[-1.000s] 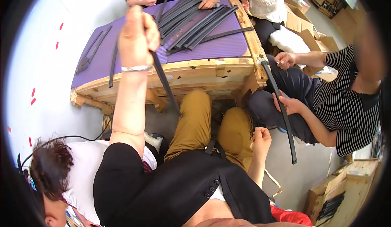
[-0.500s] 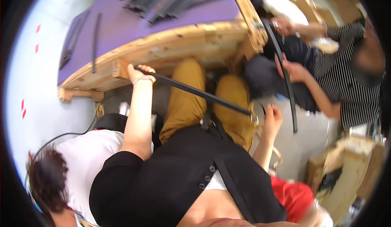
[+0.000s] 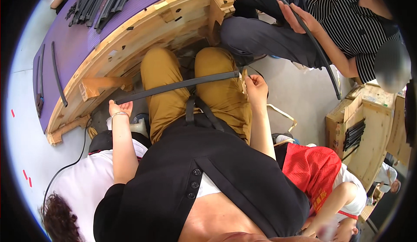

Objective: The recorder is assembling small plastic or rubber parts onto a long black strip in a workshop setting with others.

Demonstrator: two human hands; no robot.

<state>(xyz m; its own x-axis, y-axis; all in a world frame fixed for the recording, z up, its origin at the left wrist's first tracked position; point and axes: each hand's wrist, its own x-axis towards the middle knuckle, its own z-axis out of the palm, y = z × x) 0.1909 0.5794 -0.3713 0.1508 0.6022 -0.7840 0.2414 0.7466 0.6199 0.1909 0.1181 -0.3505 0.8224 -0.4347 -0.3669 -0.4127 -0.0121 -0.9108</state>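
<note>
A long, straight black strip (image 3: 182, 84) lies across above my knees, its right end a little farther away than its left. My left hand (image 3: 120, 107) is closed on the left end, palm turned up. Just beside the right end, my right hand (image 3: 256, 87) is closed in a pinch on a thin tan strip (image 3: 243, 82). Whether those fingers also touch the black strip, I cannot tell. A pale band (image 3: 284, 115) loops near my right forearm; whether it joins the tan strip is unclear.
Ahead stands a wooden bench (image 3: 143, 36) with a purple top (image 3: 74, 64) carrying several black strips (image 3: 102, 1). At right, a co-worker in stripes holds another black strip (image 3: 315, 44). People sit close on both sides. A wooden crate (image 3: 369, 129) stands at right.
The black strip's left end has come nearer and its right end has moved farther away, so its slant is reversed. My right hand has moved left and away from me. The view has shifted.
</note>
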